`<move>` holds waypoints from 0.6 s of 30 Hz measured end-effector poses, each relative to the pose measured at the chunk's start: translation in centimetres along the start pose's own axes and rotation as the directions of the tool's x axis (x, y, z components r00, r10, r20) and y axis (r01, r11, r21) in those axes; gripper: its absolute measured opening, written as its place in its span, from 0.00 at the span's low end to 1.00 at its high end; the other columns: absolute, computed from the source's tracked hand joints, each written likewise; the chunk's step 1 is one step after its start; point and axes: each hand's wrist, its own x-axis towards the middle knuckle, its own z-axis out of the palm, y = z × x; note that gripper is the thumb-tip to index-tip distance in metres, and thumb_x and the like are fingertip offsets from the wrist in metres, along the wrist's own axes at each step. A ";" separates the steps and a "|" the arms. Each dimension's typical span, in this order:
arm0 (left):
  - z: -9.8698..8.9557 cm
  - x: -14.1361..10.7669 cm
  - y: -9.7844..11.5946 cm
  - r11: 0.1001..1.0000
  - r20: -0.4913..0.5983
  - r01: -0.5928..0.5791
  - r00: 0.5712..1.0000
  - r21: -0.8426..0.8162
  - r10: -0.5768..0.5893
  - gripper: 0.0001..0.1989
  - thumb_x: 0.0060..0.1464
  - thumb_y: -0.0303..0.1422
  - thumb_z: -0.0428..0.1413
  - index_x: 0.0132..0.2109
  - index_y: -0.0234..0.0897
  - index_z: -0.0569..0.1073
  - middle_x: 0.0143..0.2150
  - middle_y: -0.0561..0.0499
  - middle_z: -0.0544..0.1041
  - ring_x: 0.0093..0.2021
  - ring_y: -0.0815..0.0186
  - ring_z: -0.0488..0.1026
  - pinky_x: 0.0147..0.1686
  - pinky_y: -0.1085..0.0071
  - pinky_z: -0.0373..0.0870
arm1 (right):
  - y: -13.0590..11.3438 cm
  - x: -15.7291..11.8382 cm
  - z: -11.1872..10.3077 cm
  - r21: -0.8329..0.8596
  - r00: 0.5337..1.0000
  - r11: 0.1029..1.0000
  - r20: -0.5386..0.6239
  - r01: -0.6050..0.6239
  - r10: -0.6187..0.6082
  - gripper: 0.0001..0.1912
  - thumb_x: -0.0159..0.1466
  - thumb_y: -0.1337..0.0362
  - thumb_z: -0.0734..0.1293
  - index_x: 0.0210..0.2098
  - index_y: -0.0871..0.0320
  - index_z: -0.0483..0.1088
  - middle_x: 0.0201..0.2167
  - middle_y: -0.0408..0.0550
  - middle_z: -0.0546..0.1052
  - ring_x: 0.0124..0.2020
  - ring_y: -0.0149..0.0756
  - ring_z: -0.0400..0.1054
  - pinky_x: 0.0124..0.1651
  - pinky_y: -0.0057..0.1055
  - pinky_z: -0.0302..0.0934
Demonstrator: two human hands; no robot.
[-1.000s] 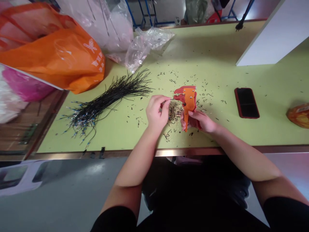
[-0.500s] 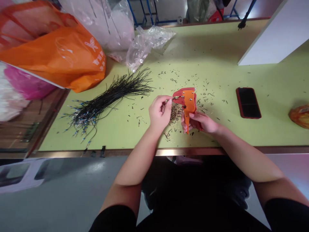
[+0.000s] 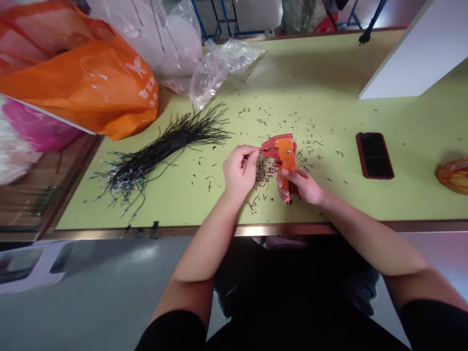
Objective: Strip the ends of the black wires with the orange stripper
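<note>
My right hand (image 3: 300,184) is wrapped round the handles of a red and orange hand tool (image 3: 283,150), its jaws pointing left. At the jaw tip, my left hand (image 3: 239,168) pinches something thin and dark, probably a wire end; most of it is hidden by the fingers. Small dark cut bits (image 3: 265,175) are scattered on the green table (image 3: 329,63) under and around the tool. To the left lies a long bundle of black wires (image 3: 171,141) with blue and silvery ends at its lower left.
An orange bag (image 3: 91,87) and clear plastic bags (image 3: 210,78) stand at the back left. Right of the hands lie a phone in a red case (image 3: 375,155) and an orange wrapped item (image 3: 455,176). A white panel (image 3: 409,58) rises at the back right.
My right hand has squeezed the tool's handles closer together. The tool's jaws now meet near my left fingertips, where a gap showed before.
</note>
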 end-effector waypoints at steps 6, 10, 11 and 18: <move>-0.2 0.0 -0.1 0.996 0.054 0.057 0.997 0.062 -0.060 0.16 0.73 0.44 0.55 0.45 0.39 0.81 0.37 0.51 0.84 0.33 0.69 0.78 0.35 0.72 0.74 | 0.4 -0.1 0.6 -0.035 0.996 0.999 -0.074 0.038 -0.040 0.33 0.66 0.31 0.70 0.27 0.55 0.65 0.16 0.34 0.62 0.15 0.28 0.58 0.21 0.29 0.59; -0.3 0.0 -0.2 0.995 0.119 0.022 0.992 0.094 -0.033 0.14 0.74 0.40 0.52 0.46 0.40 0.80 0.33 0.53 0.82 0.33 0.68 0.79 0.38 0.71 0.75 | 0.6 -0.1 1.2 -0.034 0.990 0.999 -0.143 0.019 -0.024 0.36 0.61 0.29 0.72 0.24 0.54 0.62 0.15 0.33 0.59 0.14 0.26 0.53 0.18 0.28 0.53; -0.4 0.0 -0.3 0.994 0.128 0.005 0.992 0.109 -0.019 0.14 0.74 0.40 0.52 0.45 0.40 0.80 0.32 0.54 0.82 0.32 0.68 0.79 0.38 0.71 0.75 | 0.7 0.0 1.3 -0.026 0.989 1.000 -0.149 0.015 -0.018 0.36 0.61 0.29 0.73 0.23 0.54 0.62 0.15 0.32 0.58 0.14 0.25 0.52 0.18 0.28 0.53; -0.6 0.2 -0.6 0.986 0.136 -0.052 0.990 0.161 0.030 0.13 0.73 0.36 0.52 0.42 0.40 0.78 0.32 0.54 0.81 0.30 0.69 0.76 0.35 0.72 0.71 | 0.8 -0.1 1.6 0.011 0.991 0.999 -0.129 0.030 -0.028 0.37 0.59 0.28 0.74 0.23 0.54 0.62 0.14 0.32 0.58 0.13 0.25 0.51 0.17 0.27 0.51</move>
